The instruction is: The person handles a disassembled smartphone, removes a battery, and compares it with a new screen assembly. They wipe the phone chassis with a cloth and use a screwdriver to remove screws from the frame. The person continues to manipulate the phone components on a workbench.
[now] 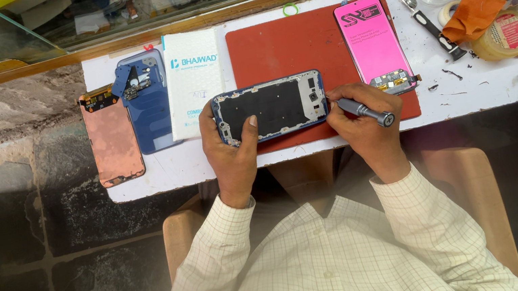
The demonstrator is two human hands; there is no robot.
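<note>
The left hand (230,148) is gripping the open phone frame (269,108) on the red mat (289,48); the right hand (359,118) is pinching a metal screwdriver (363,111) at its edge. A white box (193,80) and a pink-filmed screen (372,43) are lying flat alongside.

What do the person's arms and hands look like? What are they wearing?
Both arms are covered by long cream sleeves with a thin checked pattern, buttoned at the cuffs. The left hand and right hand are bare: no gloves, rings or watch show.

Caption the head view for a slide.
Left hand steadies an opened phone frame while right hand works a screwdriver.
</note>
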